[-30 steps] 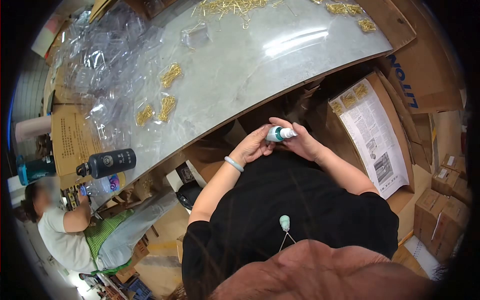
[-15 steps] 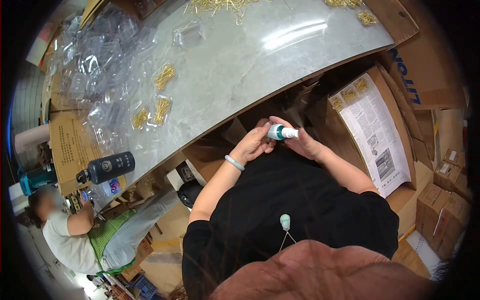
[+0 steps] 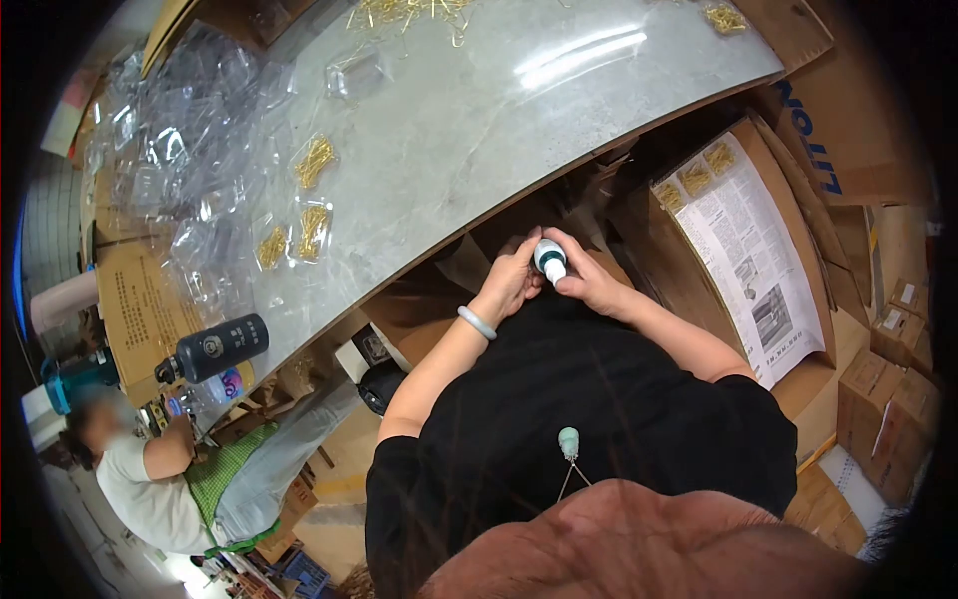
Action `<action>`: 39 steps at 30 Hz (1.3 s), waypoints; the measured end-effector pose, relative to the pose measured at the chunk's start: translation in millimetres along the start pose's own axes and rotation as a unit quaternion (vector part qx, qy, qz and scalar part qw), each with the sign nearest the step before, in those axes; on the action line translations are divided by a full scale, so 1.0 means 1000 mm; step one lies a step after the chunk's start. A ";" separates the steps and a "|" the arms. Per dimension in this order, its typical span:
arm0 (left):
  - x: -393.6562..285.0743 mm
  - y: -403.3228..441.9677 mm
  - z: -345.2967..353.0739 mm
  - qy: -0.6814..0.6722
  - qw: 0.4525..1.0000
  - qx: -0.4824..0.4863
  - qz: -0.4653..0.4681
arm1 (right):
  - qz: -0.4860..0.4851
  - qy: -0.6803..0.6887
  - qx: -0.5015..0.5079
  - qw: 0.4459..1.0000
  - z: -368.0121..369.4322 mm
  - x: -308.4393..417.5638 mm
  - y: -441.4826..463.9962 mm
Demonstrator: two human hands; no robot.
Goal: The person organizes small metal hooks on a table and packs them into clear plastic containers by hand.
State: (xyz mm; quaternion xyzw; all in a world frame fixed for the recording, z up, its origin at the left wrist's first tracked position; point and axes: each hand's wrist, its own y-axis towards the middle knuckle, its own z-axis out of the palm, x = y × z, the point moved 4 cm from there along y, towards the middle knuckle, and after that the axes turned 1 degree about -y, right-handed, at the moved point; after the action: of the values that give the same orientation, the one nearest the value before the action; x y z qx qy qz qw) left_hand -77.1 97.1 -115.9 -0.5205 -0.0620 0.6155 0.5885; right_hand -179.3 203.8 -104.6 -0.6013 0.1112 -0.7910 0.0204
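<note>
A small white and green bottle [image 3: 549,258] is between my two hands, above my lap and just below the table's edge; its white nozzle points down toward my body. My right hand [image 3: 594,283] has its fingers closed around the bottle's right side. On the other side, my left hand [image 3: 514,275], with a pale bangle on the wrist, has curled fingers pressed against the bottle. On the grey table [image 3: 429,150], packs of gold hooks [image 3: 314,162] lie at the left, and loose gold hooks [image 3: 414,10] are at the far edge.
Clear plastic boxes [image 3: 190,130] are heaped at the left, near a dark flask [image 3: 225,347] and a water bottle. A co-worker [image 3: 150,479] sits at the lower left. To the right, a printed sheet [image 3: 753,270] with hook packs lies on an open carton.
The bottle has turned from pointing right to pointing down toward my body. My right hand's fingers have closed round it. The view has shifted slightly.
</note>
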 end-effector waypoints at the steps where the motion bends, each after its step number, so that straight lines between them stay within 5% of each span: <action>1: 0.003 0.003 -0.001 -0.003 1.000 -0.014 0.014 | -0.013 -0.044 -0.014 0.999 0.001 0.001 0.001; 6: 0.008 0.010 -0.004 -0.007 0.996 -0.066 0.056 | -0.053 -0.190 -0.027 0.980 0.005 -0.010 0.004; 16: 0.007 0.014 0.001 0.016 0.993 -0.105 0.049 | -0.067 -0.260 -0.109 0.957 0.004 -0.006 0.010; 19: 0.001 -0.009 -0.007 0.148 0.986 -0.077 0.012 | 0.082 -0.020 -0.145 0.986 -0.035 -0.015 0.022; 20: -0.010 -0.028 -0.008 0.192 0.977 -0.070 0.069 | 0.050 -0.041 -0.230 0.971 -0.064 -0.043 0.031; 21: -0.022 -0.047 -0.008 0.234 0.962 -0.067 0.126 | 0.130 0.073 -0.219 0.964 -0.081 -0.058 0.031; 22: -0.050 -0.077 0.000 0.366 0.880 -0.116 0.279 | 0.174 0.065 -0.218 0.958 -0.100 -0.084 0.038; 23: -0.077 -0.107 0.011 0.519 0.702 -0.152 0.462 | 0.217 0.058 -0.216 0.950 -0.118 -0.110 0.044; 26: -0.122 -0.160 -0.033 0.570 0.577 -0.195 0.552 | 0.250 0.138 -0.211 0.935 -0.157 -0.244 0.064; 28: -0.148 -0.165 -0.059 0.565 0.493 -0.319 0.579 | 0.276 0.153 -0.217 0.924 -0.167 -0.281 0.073; 31: -0.160 -0.152 -0.102 0.418 0.637 -0.372 0.530 | 0.312 0.097 -0.247 0.912 -0.155 -0.250 0.057; 34: -0.158 -0.140 -0.114 0.348 0.683 -0.375 0.521 | 0.325 0.105 -0.279 0.897 -0.159 -0.314 0.063; 37: -0.151 -0.137 -0.104 0.487 0.583 -0.398 0.514 | 0.384 0.163 -0.327 0.848 -0.157 -0.338 0.056; 39: -0.151 -0.138 -0.107 0.480 0.588 -0.409 0.507 | 0.378 0.122 -0.368 0.841 -0.160 -0.339 0.058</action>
State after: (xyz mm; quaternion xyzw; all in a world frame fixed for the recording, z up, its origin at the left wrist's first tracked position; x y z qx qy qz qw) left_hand 55.1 -38.3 16.5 -0.8735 0.2582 0.3849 -0.1490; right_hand -244.2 227.8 -477.0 -0.3741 0.6144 -0.6898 0.0814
